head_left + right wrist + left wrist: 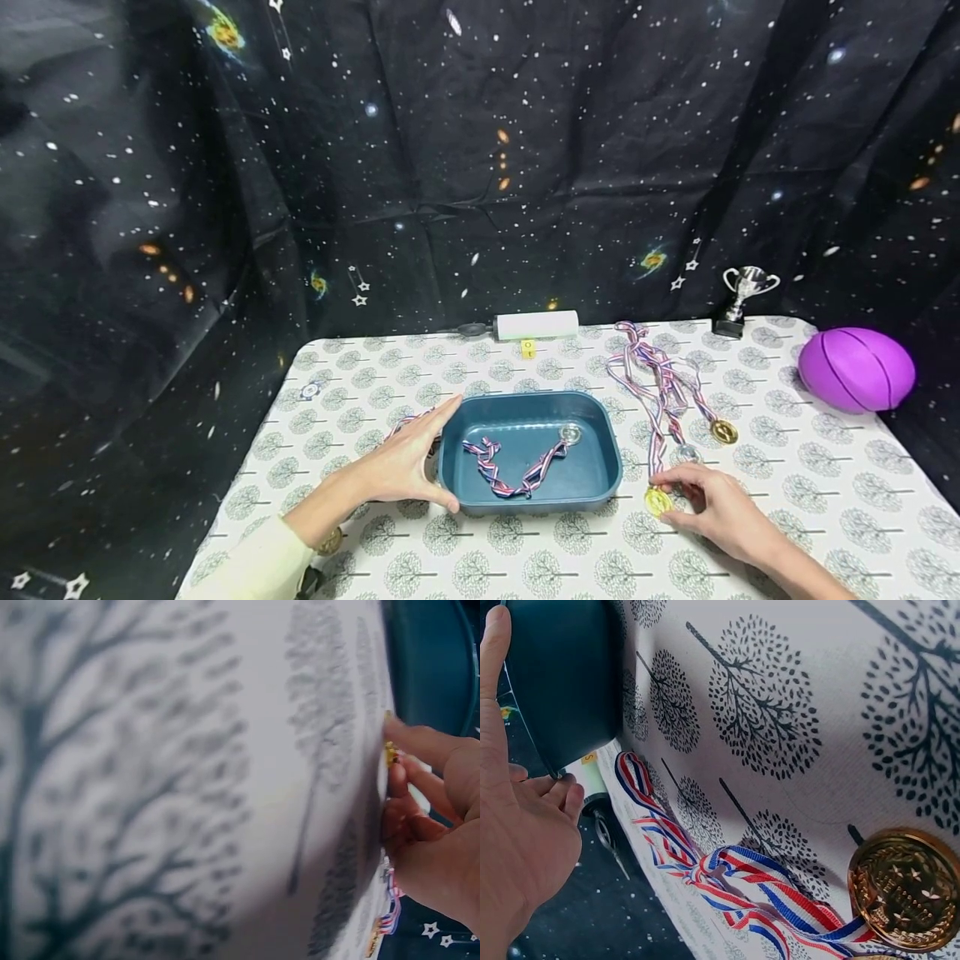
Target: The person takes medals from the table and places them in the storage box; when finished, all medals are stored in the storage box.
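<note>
A teal plastic tub [536, 505] stands mid-table. A silver-coloured medal [570, 434] with a striped ribbon [504, 487] lies inside it. My left hand [401, 461] holds the tub's left end, the thumb at the near corner and fingers at the far one. To the right of the tub, my right hand [716, 508] pinches a gold medal [657, 502] by its edge between thumb and fingers, low over the cloth. That medal's ribbon [657, 450] runs back to other tangled ribbons. A silver-coloured medal [686, 454] lies just beyond my right hand, with another gold medal [724, 432] farther right.
Beside my left forearm lies a gold medal [907, 889] with a red, white and blue ribbon [742, 877]. A white cylinder [537, 325] and small yellow block [528, 348] sit at the back. A silver trophy [746, 292] and purple ball [857, 370] stand on the right.
</note>
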Demonstrator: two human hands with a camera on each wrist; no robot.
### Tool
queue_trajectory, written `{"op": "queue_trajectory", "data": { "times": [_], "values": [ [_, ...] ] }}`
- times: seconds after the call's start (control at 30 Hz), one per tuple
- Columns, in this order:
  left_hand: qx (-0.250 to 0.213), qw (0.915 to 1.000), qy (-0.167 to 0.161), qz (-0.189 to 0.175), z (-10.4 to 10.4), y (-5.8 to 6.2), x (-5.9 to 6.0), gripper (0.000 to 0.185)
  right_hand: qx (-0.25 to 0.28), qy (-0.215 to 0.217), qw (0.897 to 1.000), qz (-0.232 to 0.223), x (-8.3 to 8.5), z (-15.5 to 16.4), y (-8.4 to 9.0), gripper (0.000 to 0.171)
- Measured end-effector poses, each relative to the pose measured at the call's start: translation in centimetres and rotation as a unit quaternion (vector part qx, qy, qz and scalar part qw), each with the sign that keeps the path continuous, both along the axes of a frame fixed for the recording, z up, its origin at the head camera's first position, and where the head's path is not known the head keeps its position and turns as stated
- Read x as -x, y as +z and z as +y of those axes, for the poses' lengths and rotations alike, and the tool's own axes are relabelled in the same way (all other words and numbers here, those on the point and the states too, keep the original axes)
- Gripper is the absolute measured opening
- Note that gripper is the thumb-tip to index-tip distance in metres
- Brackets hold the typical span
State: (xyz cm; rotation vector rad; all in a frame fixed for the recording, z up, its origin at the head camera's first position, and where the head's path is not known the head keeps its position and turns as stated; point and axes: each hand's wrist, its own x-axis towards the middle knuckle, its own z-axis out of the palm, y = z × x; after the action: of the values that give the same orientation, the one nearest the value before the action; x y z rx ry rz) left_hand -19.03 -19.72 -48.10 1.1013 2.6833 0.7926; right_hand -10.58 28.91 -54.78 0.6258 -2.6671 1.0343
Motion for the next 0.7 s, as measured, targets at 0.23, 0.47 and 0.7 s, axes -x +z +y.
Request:
{"op": "queue_trajectory", "data": {
  "times": [0.23, 0.47, 0.7],
  "values": [
    [0.006, 1.0, 0.003, -0.002, 0.05, 0.21, -0.07, 0.154, 0.003, 0.029, 0.999, -0.034, 0.17, -0.09, 0.86, 0.048],
    [0.008, 1.0, 0.006, 0.0, 0.05, 0.23, -0.02, 0.154, 0.005, 0.016, 0.999, -0.043, 0.12, -0.49, 0.79, 0.051],
    [0.008, 1.0, 0.005, 0.0, 0.06, 0.12, -0.03, 0.155, 0.081, 0.024, 0.994, -0.066, 0.3, -0.3, 0.62, 0.042]
  ]
}}
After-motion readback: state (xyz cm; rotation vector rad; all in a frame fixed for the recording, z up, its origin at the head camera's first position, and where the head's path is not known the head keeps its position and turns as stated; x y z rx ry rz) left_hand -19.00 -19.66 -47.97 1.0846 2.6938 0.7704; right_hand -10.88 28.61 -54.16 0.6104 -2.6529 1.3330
